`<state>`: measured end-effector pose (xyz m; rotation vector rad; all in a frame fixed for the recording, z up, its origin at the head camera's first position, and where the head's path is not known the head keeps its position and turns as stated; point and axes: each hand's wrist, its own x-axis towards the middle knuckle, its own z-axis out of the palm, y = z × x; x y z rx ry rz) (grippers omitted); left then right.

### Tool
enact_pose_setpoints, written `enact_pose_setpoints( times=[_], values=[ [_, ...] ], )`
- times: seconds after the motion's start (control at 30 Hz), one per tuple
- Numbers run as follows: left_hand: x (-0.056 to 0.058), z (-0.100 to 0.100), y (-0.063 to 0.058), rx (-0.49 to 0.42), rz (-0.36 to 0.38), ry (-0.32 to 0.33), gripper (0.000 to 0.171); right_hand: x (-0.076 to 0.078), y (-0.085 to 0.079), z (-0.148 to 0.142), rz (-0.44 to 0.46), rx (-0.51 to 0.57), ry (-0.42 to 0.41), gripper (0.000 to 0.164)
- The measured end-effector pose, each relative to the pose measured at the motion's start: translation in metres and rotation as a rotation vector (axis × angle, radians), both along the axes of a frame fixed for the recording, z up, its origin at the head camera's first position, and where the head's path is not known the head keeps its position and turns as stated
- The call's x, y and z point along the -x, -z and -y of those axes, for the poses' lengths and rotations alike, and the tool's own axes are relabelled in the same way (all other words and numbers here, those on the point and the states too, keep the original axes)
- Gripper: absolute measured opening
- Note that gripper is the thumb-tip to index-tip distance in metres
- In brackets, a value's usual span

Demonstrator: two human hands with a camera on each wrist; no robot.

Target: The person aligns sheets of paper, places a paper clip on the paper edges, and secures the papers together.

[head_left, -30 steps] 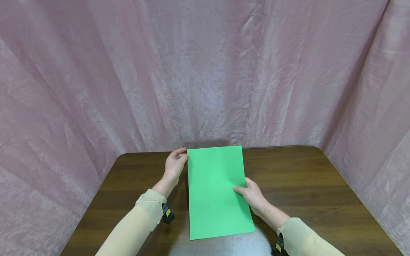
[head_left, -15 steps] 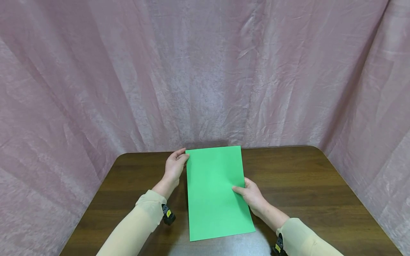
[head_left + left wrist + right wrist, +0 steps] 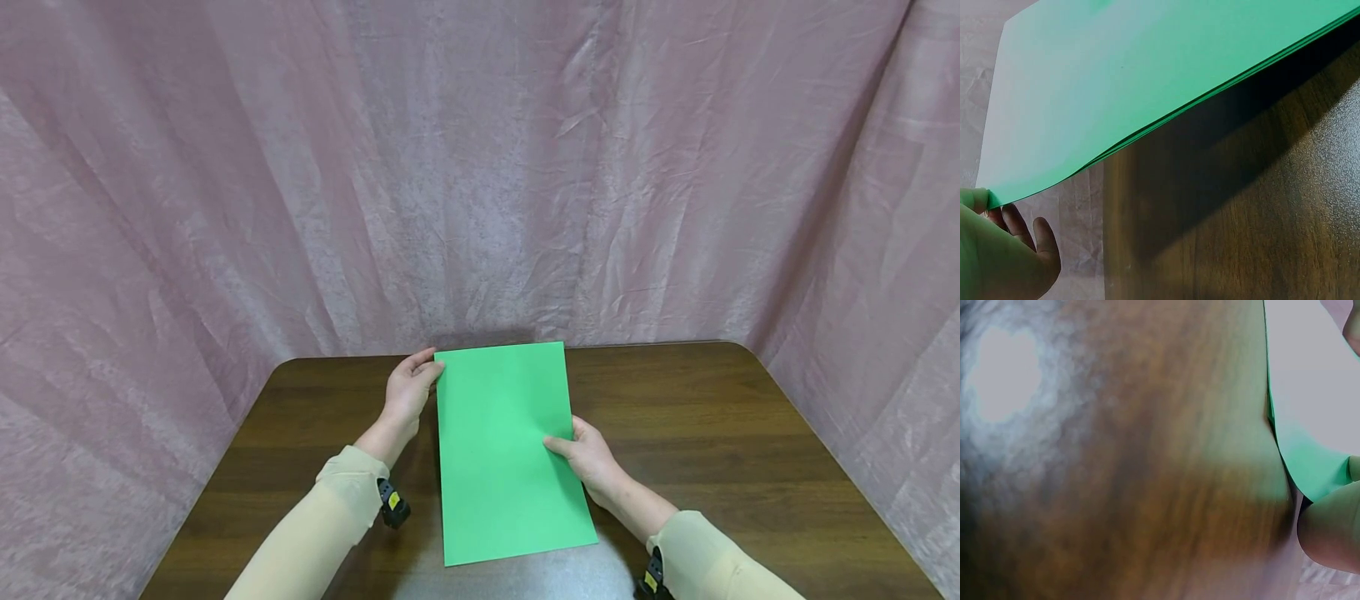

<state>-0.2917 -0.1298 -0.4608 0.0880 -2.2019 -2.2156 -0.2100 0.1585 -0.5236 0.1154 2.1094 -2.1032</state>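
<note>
A plain green sheet of paper (image 3: 510, 458) is held up off the table in the head view, its long sides running away from me. My left hand (image 3: 408, 390) pinches its far left corner between thumb and fingers. At the right edge, about halfway along, my right hand (image 3: 592, 457) grips the paper with the thumb on top; its fingers are mostly hidden underneath. In the left wrist view the green paper (image 3: 1116, 81) bows slightly, and its long edge shows more than one thin layer. Glare whitens the green paper (image 3: 1310, 394) in the right wrist view.
A dark brown wooden table (image 3: 712, 417) with rounded far corners lies beneath. Pink velvety curtains (image 3: 480, 167) hang just behind it and along both sides. The paper casts a shadow on the wood, and light glares near the front.
The paper has shifted very slightly to the left, mostly in the first half second. Both hands keep the same hold on it.
</note>
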Motion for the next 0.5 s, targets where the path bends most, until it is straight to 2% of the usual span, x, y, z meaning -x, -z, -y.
enact_pose_setpoints(
  times=[0.27, 0.5],
  values=[
    [-0.0014, 0.0001, -0.0007, 0.004, 0.004, -0.003, 0.044, -0.0005, 0.0001, -0.0004, 0.001, 0.01, -0.007, 0.04],
    [-0.0006, 0.0013, -0.0002, -0.033, -0.003, -0.022, 0.044, -0.0002, 0.0005, -0.0007, -0.001, 0.02, -0.015, 0.041]
  ],
)
